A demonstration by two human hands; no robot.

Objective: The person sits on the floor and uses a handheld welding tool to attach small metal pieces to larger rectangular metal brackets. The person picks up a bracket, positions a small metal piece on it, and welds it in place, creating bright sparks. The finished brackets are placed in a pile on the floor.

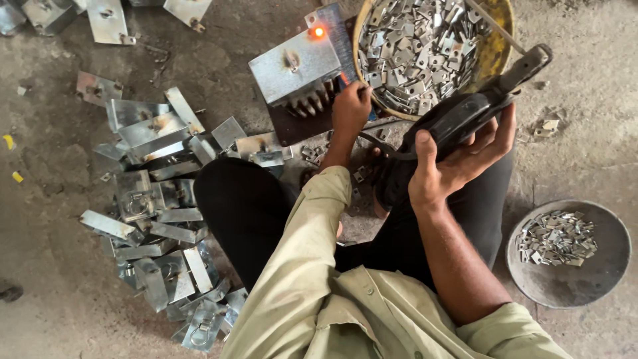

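Observation:
My left hand (350,110) reaches forward with its fingers curled, at the near edge of a folded grey metal plate (296,66). A small orange glowing spot (318,31) shows at that plate's far corner. Whether the hand holds anything is hidden. My right hand (458,159) grips a black hand-held shield (458,116) from below, and its handle (528,66) points up to the right. The shield hangs over my lap, just in front of a round yellow-rimmed basket (495,46) full of small flat metal pieces (419,46).
A heap of bent metal brackets with rings (159,219) lies on the concrete floor at the left. A round grey pan (598,279) with several small metal pieces sits at the lower right. More plates (106,20) lie at the top left.

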